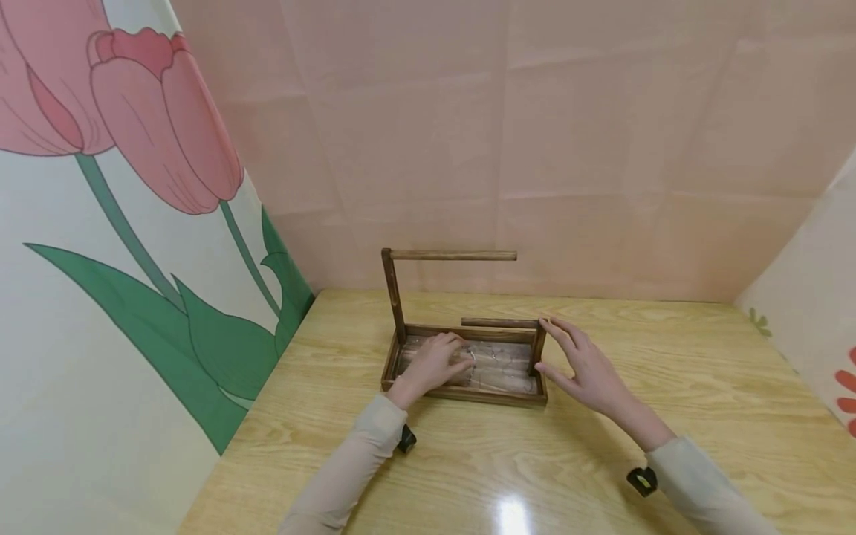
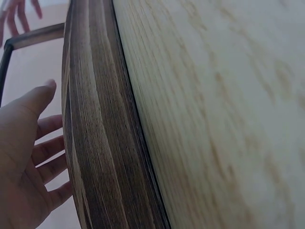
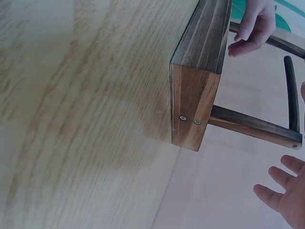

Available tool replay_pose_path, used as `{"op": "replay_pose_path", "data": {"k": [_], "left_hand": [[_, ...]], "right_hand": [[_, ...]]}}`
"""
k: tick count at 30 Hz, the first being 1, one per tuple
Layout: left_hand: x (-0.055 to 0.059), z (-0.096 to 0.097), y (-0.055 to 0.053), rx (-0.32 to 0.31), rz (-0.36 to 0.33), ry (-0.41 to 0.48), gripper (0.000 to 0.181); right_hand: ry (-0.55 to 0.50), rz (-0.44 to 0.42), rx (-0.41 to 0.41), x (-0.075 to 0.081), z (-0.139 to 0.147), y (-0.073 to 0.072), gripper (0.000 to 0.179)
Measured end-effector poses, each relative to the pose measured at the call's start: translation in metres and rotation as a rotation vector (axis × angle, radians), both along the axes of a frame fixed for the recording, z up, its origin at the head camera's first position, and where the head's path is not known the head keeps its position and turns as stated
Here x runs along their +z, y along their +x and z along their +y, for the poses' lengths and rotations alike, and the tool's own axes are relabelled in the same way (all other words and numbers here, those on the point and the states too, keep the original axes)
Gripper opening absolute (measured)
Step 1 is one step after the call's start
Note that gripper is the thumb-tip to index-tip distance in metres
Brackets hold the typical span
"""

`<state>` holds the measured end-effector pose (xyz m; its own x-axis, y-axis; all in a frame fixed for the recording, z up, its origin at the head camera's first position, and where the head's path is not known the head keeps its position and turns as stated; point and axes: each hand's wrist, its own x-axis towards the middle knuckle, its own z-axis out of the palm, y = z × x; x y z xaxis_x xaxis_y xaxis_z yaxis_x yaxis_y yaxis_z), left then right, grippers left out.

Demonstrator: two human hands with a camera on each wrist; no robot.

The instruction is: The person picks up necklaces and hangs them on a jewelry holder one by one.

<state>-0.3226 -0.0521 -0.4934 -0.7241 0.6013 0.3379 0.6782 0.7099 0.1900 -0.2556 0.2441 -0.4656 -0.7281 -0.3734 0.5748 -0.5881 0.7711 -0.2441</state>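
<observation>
A dark-stained wooden box (image 1: 484, 396), long and low, sits on the table with a greyish wood-grain floor (image 1: 504, 365). From its left end rises a tall post (image 1: 394, 293) with a bar (image 1: 455, 255) pointing right. A shorter post (image 1: 539, 345) at the right end carries a bar (image 1: 495, 323) pointing left. My left hand (image 1: 431, 365) reaches over the front wall, fingers loosely bent above the floor. Beside the short post is my right hand (image 1: 588, 373), fingers spread, with fingertips close to its top. In the right wrist view this hand (image 3: 291, 191) holds nothing.
The box's right end (image 3: 193, 98) shows two screw heads. A pale wood-grain table (image 1: 481, 475) lies under everything. Behind it hangs a pink cloth backdrop (image 1: 501, 148), with a tulip-printed panel (image 1: 80, 312) at left and a flowered panel (image 1: 816, 297) at right.
</observation>
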Motion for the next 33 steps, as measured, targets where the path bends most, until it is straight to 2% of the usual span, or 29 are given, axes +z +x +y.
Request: {"op": "replay_pose_path", "data": {"k": [7, 12, 17, 26, 33], "left_hand": [[0.0, 0.001, 0.001, 0.012, -0.01, -0.025, 0.047], [-0.002, 0.002, 0.0, 0.007, -0.017, -0.012, 0.041], [-0.003, 0.002, -0.001, -0.013, 0.006, 0.003, 0.037], [-0.003, 0.005, -0.001, -0.036, -0.02, -0.006, 0.03], [-0.004, 0.01, -0.002, -0.033, -0.008, -0.04, 0.025]], "right_hand": [[-0.005, 0.015, 0.018, -0.002, 0.0, 0.003, 0.08], [-0.008, 0.022, 0.028, -0.004, 0.0, 0.005, 0.08], [0.0, 0.012, 0.022, -0.007, 0.001, 0.006, 0.08], [-0.005, -0.002, 0.024, -0.01, 0.002, 0.011, 0.065], [0.012, -0.059, 0.019, -0.012, 0.002, 0.015, 0.054]]}}
